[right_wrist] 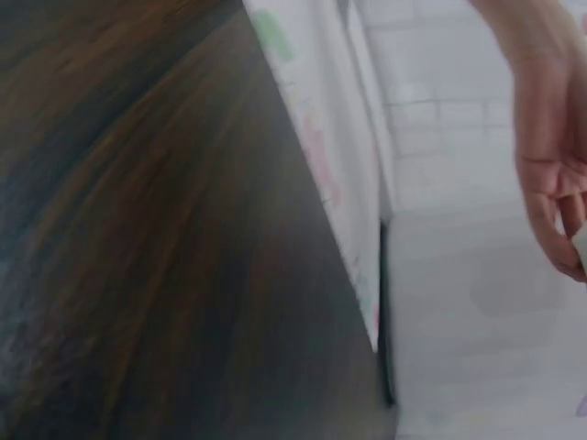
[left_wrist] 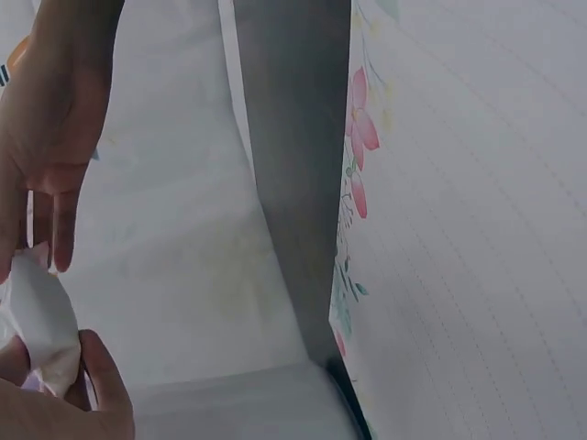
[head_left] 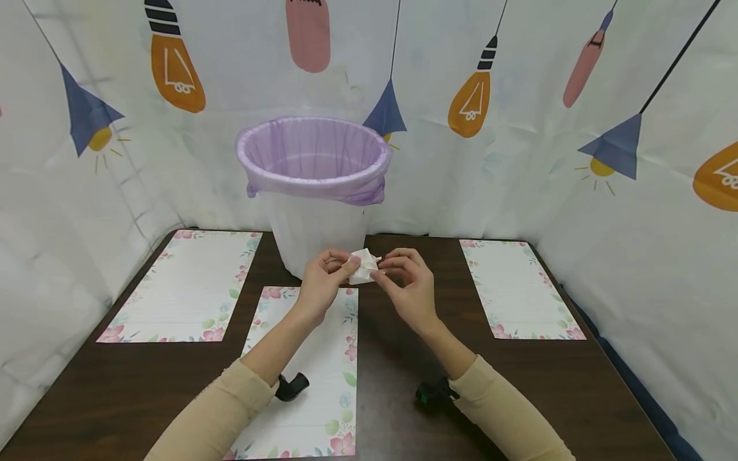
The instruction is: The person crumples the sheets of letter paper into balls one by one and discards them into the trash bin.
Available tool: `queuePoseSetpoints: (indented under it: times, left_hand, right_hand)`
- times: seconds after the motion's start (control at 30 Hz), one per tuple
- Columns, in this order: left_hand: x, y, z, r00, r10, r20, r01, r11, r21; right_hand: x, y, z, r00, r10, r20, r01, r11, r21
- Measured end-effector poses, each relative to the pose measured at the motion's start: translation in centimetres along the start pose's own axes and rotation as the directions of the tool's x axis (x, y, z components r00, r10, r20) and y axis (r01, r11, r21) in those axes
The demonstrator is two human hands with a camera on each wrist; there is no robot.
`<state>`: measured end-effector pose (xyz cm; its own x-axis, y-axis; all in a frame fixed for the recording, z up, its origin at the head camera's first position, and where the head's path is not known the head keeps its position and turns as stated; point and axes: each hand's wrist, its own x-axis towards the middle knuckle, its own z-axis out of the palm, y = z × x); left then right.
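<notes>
A small crumpled white tissue (head_left: 363, 267) is held up between both hands, in front of the bin. My left hand (head_left: 320, 282) pinches its left side, thumb on the near face; low in the left wrist view, its fingers curl round the lower end. On the other side my right hand (head_left: 412, 288) has its thumb and fingertips at the tissue's right edge, pinching it. The left wrist view has the right hand's fingers around the upper end. Most of the tissue lies outside the right wrist view, where the left hand shows at the right edge.
A white bin (head_left: 317, 224) with a purple liner (head_left: 314, 186) stands behind the hands. Flower-bordered white sheets lie on the dark table (head_left: 403, 384): a left sheet (head_left: 184, 288), a middle sheet (head_left: 311, 378) under the left forearm, and a right sheet (head_left: 519, 288). Printed white curtains hang around.
</notes>
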<state>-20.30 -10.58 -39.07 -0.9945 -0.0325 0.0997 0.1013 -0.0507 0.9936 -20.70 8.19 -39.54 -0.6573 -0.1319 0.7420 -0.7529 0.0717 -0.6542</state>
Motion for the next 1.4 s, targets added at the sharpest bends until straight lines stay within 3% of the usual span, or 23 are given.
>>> queuePoseSetpoints:
  times: [0.17,0.3,0.43,0.6,0.73,0.83,1.0,1.13,1.23,1.4]
  left_hand:
    - [-0.1,0.0,0.2,0.998,0.037,-0.044,-0.037,0.999,0.001]
    - [-0.3,0.0,0.2,0.993,0.113,-0.029,-0.113,0.994,0.002]
    - [-0.5,0.0,0.3,0.986,0.168,0.011,-0.168,0.986,0.01]
    - [-0.6,-0.1,0.3,0.983,0.182,-0.013,-0.182,0.983,0.012]
    - [-0.6,-0.3,0.4,0.981,0.193,-0.022,-0.193,0.981,-0.009]
    - [-0.6,-0.3,0.5,0.977,0.211,-0.022,-0.211,0.977,-0.009]
    - [-0.8,-0.1,0.5,0.969,0.245,-0.025,-0.242,0.967,0.081]
    - [-0.9,-0.1,0.3,0.961,0.275,0.013,-0.274,0.951,0.141]
    - [-1.2,0.2,0.2,0.951,0.303,0.066,-0.31,0.934,0.178]
    - [-1.1,0.1,-0.1,0.921,0.36,0.149,-0.387,0.888,0.247]
  right_hand:
    - [-0.2,0.2,0.3,0.983,-0.177,-0.057,0.164,0.97,-0.178]
    - [-0.3,1.6,0.3,0.973,-0.214,-0.086,0.192,0.958,-0.211]
    - [-0.1,1.5,0.4,0.975,-0.209,-0.075,0.188,0.956,-0.226]
    - [0.2,-0.5,0.8,0.991,-0.135,-0.018,0.131,0.982,-0.138]
    - [0.2,-2.0,1.2,0.998,-0.061,-0.024,0.06,0.996,-0.063]
    - [0.2,-2.3,1.4,0.999,-0.037,-0.021,0.036,0.997,-0.068]
    - [0.1,-2.3,1.4,1.0,-0.018,0.012,0.019,0.995,-0.099]
    - [0.0,-2.2,1.2,0.999,0.016,0.048,-0.013,0.997,-0.07]
    - [0.2,-2.1,0.9,0.993,0.085,0.08,-0.086,0.996,0.005]
    - [-0.1,0.1,0.5,0.976,0.186,0.112,-0.199,0.972,0.124]
